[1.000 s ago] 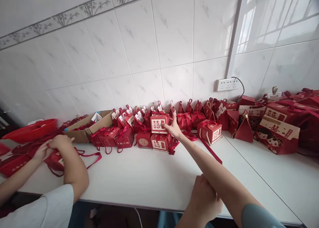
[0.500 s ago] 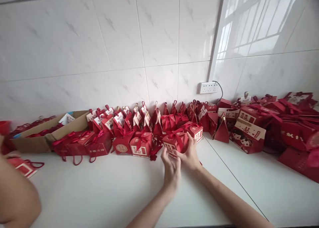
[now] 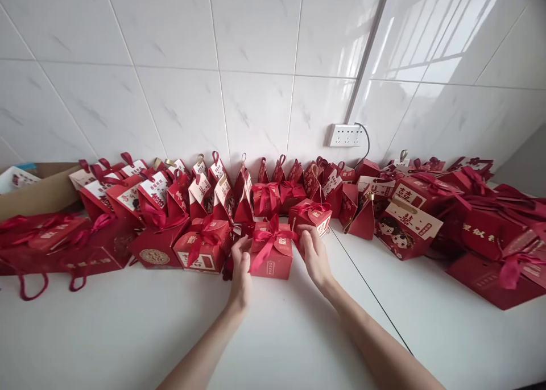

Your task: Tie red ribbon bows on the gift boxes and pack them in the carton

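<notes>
A red gift box (image 3: 271,262) with a bright ribbon bow stands on the white table, a plain stamped side facing me. My left hand (image 3: 241,276) is against its left side, thumb up and fingers partly hidden behind it. On the other side, my right hand (image 3: 314,256) has its fingers curled together at the ribbon's end, near a second bowed box (image 3: 313,215) behind. What the right fingers pinch is too small to make out. Left of my left hand sits another bowed box (image 3: 203,245) with a white label.
Rows of small red and white peaked boxes (image 3: 196,194) line the tiled wall. Larger red boxes (image 3: 490,225) are piled at the right. A cardboard carton (image 3: 46,188) stands at the far left, and a power strip (image 3: 346,135) is on the wall.
The view has shifted left to right across the boxes. The held box has turned, its labelled side no longer facing me. My hands have moved apart to either side of it. The arm at far left is gone.
</notes>
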Action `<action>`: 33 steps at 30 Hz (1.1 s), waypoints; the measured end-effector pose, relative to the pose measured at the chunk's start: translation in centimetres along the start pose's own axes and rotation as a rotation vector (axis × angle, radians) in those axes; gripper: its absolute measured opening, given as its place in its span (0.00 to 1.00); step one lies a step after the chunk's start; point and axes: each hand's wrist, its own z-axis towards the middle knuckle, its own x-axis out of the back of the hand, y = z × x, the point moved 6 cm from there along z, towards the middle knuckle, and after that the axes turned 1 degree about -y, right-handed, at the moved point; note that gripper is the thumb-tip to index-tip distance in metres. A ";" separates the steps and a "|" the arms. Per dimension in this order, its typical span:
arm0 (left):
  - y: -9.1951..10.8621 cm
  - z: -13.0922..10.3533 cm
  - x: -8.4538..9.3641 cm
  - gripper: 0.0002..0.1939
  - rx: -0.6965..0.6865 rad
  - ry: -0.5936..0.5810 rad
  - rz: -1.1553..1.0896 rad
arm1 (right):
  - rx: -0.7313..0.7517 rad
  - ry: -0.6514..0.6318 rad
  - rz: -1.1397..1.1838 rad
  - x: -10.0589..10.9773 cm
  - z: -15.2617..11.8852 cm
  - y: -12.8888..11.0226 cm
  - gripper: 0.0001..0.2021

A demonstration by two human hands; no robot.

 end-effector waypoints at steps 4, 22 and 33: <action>0.9 0.1 0.2 0.29 -0.092 -0.022 0.066 | -0.047 0.021 -0.058 -0.3 -0.2 -0.6 0.17; 2.5 1.2 1.6 0.19 -0.091 0.099 0.507 | -0.153 -0.229 0.280 -2.0 -0.8 -1.3 0.20; 3.7 1.4 2.1 0.16 -0.017 0.134 0.386 | -0.183 -0.391 0.307 -2.5 -1.3 -1.3 0.19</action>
